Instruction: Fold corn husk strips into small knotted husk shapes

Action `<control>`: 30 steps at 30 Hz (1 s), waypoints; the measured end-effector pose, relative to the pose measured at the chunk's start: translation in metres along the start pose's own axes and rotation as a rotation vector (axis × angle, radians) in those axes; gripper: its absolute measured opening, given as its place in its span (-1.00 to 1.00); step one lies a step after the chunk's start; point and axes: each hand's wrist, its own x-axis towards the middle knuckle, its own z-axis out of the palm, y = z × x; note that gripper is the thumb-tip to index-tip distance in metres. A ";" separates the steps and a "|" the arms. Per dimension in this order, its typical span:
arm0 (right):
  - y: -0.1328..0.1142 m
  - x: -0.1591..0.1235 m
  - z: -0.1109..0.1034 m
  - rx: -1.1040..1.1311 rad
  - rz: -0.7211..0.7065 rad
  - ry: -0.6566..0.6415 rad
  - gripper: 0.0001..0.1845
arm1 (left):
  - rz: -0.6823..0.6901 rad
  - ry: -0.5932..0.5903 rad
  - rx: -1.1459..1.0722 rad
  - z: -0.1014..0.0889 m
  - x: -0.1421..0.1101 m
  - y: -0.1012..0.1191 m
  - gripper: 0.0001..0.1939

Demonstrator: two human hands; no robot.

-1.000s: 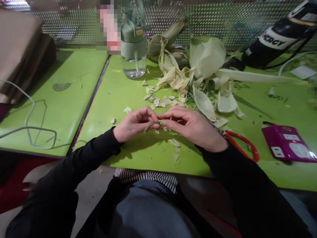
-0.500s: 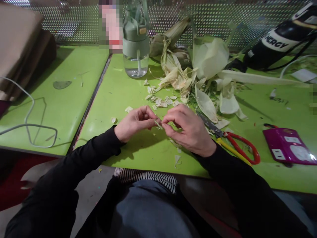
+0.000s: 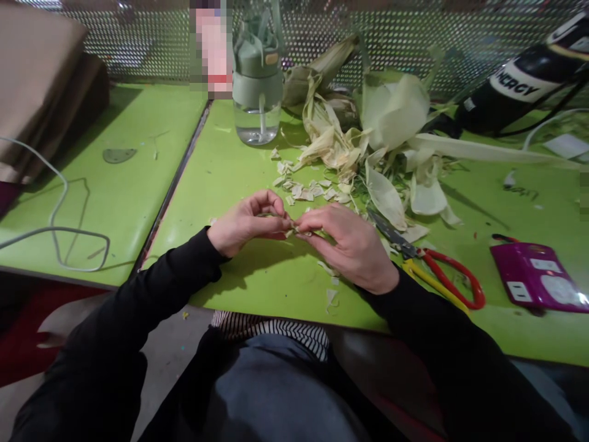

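My left hand (image 3: pixel 254 222) is closed in a pinch on a small pale-green piece of corn husk (image 3: pixel 289 232), just above the table. Against the same piece press the thumb and fingertips of my right hand (image 3: pixel 345 242), so the two hands almost meet. Most of the piece is hidden by the fingers. Beyond the hands lie several cut husk scraps (image 3: pixel 304 190). Scissors (image 3: pixel 414 253) with one red and one yellow handle rest beside my right wrist. Farther back is a heap of loose corn husks (image 3: pixel 335 147).
A water bottle (image 3: pixel 257 92) stands at the back, near the seam between two green tables (image 3: pixel 239 282). A black bottle (image 3: pixel 515 92) leans at the back right. The purple case (image 3: pixel 538 276) lies right of the scissors. On the left are a cable (image 3: pixel 55 230) and brown cardboard (image 3: pixel 37 80).
My right hand's fingers have flattened and shifted slightly, and both hands have drawn closer around the husk piece. The view has moved a little to the left.
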 end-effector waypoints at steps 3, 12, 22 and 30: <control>0.003 0.001 -0.003 0.036 -0.066 -0.036 -0.86 | 0.121 -0.011 0.129 0.000 0.000 -0.001 -0.73; -0.003 0.002 -0.004 0.431 0.276 -0.019 -0.83 | 0.408 0.172 0.371 0.018 -0.008 -0.011 -0.85; -0.001 0.003 0.002 0.497 0.503 -0.035 -0.72 | 0.431 0.219 0.592 0.021 -0.010 -0.012 -0.86; -0.005 0.007 -0.011 0.379 0.340 -0.085 -0.87 | 0.245 0.119 0.314 0.015 -0.007 -0.010 -0.80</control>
